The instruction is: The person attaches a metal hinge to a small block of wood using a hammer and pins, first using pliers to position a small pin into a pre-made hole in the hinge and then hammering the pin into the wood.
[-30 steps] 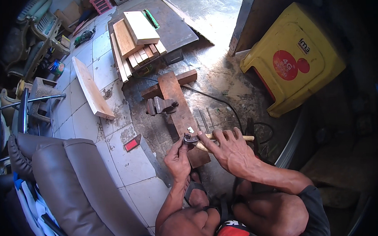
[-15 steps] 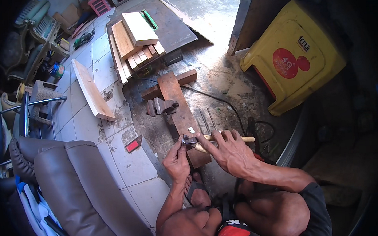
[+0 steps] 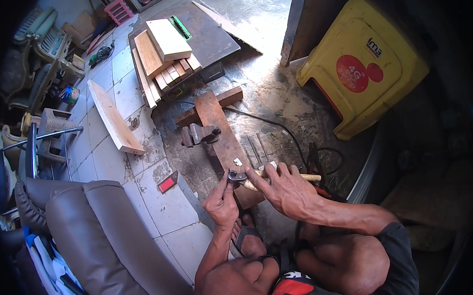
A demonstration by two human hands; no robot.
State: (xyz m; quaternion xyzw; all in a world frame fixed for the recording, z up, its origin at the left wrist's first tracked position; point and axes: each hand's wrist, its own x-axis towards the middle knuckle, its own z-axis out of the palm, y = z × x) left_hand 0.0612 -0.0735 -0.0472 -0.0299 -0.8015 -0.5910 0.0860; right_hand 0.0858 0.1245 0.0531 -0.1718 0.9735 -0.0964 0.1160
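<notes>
My left hand (image 3: 221, 205) pinches a small dark metal piece (image 3: 236, 176) between thumb and fingertip, over the near part of a brown wooden bench board (image 3: 225, 135). My right hand (image 3: 291, 195) is closed around a tool with a pale wooden handle (image 3: 311, 177), which sticks out past its little finger. The right index finger reaches to the metal piece. How the metal and the handle join is hidden by my fingers. A small white scrap (image 3: 237, 161) lies on the board just beyond, and something white shows at the right hand's knuckles.
A metal vise (image 3: 198, 134) is mounted on the board. Thin metal rods (image 3: 255, 149) and a black cable (image 3: 283, 125) lie on the floor to the right. A yellow plastic stool (image 3: 362, 63), stacked planks (image 3: 156, 51), a leaning plank (image 3: 114, 118) and a brown padded seat (image 3: 84, 217) surround me.
The surroundings have shifted slightly left and up in the picture. Both hands keep their hold, with barely any movement.
</notes>
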